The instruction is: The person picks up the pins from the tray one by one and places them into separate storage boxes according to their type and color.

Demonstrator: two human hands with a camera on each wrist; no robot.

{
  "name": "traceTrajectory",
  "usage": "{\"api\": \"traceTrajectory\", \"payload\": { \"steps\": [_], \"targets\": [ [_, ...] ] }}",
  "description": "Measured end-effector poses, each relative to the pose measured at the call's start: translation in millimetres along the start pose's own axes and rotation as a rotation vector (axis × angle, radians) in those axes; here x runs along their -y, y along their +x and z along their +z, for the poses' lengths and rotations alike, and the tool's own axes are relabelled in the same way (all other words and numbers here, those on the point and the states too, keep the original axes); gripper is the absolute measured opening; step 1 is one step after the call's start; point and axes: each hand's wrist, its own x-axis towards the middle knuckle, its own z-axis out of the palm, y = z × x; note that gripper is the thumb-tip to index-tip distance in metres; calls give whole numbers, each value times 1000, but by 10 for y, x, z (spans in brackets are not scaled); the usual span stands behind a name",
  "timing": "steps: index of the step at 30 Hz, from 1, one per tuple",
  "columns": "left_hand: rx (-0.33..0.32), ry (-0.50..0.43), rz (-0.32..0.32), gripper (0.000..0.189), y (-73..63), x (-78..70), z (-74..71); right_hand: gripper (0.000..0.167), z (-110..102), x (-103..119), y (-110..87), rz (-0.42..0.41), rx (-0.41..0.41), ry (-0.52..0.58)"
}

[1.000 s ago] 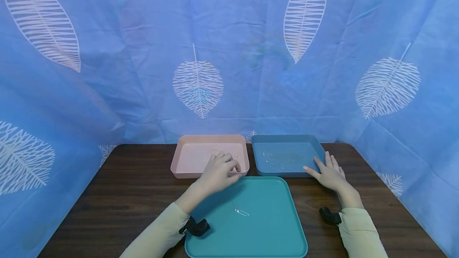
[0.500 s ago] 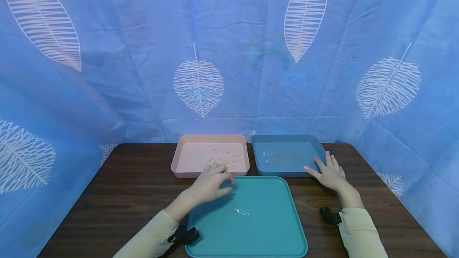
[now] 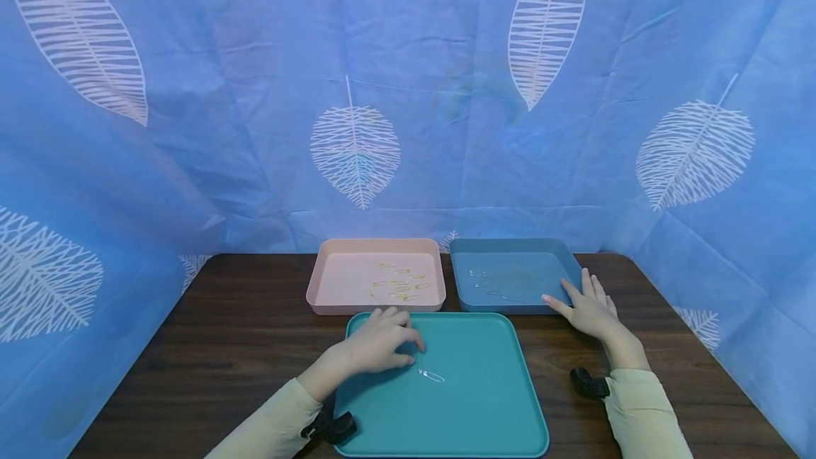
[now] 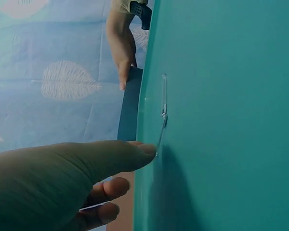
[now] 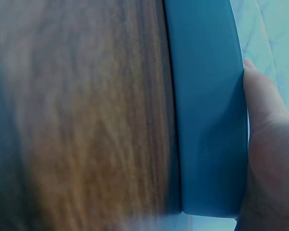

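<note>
My left hand (image 3: 379,342) hovers over the left part of the teal tray (image 3: 472,431), thumb and fingers apart with nothing between them. Just right of its fingertips lies a silver safety pin (image 3: 432,376). Up close in the left wrist view, that safety pin (image 4: 164,94) meets a second silver safety pin (image 4: 161,135), whose end is overlapped by the thumb. My right hand (image 3: 589,310) rests at the near right corner of the blue tray (image 3: 510,309), fingers spread. In the right wrist view its thumb (image 5: 260,94) lies along that tray's rim.
Several gold safety pins (image 3: 400,282) lie in the pink tray (image 3: 338,282) at the back left. A few silver pins (image 3: 481,285) are scattered in the blue tray beside it. All three trays stand on a dark wooden table (image 3: 210,346), with a leaf-patterned blue cloth (image 3: 408,161) behind.
My left hand has come back from the near edge of the pink tray to above the teal tray, uncovering the gold pins. The right hand has stayed at the blue tray.
</note>
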Motion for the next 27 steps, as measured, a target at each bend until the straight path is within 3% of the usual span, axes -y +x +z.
{"api": "traceTrajectory", "payload": {
  "steps": [15,27],
  "targets": [
    [33,-19,-17,6,2,-16,52,97,1,-25,1,-5,-1,5],
    [48,-27,-31,20,-3,-11,43,95,-5,-23,-4,-7,-1,8]
  ]
}}
